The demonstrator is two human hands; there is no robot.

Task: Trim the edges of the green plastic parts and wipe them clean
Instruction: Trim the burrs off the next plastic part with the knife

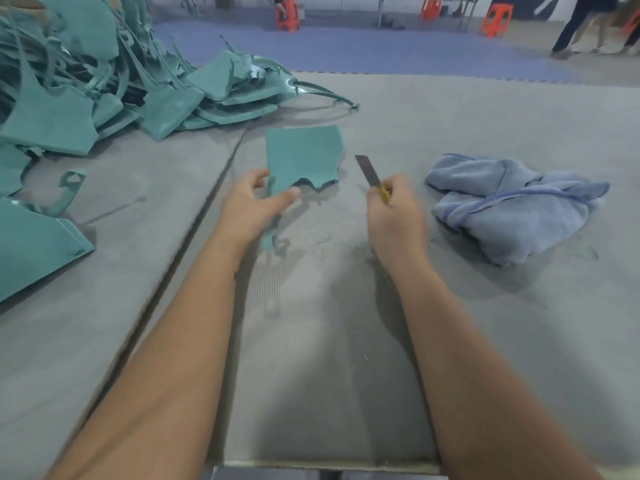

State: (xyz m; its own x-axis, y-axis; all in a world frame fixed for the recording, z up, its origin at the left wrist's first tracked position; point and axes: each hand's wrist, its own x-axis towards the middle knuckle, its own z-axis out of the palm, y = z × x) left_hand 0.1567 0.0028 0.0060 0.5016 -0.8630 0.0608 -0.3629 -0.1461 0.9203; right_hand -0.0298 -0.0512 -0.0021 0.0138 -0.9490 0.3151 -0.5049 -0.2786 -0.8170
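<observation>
A flat green plastic part (303,155) is held just above the grey mat in front of me. My left hand (254,206) pinches its near left corner between thumb and fingers. My right hand (394,216) grips a yellow-handled utility knife (369,171) with its blade out, pointing away and up-left, a short way right of the part and not touching it. A crumpled blue cloth (512,202) lies to the right of my right hand. Small green shavings (323,237) lie on the mat between my hands.
A large pile of green plastic parts (104,81) fills the back left. More green pieces (31,244) lie at the left edge. A seam (194,230) runs across the grey mat. Orange stools (495,19) and a person's legs (575,26) are far behind.
</observation>
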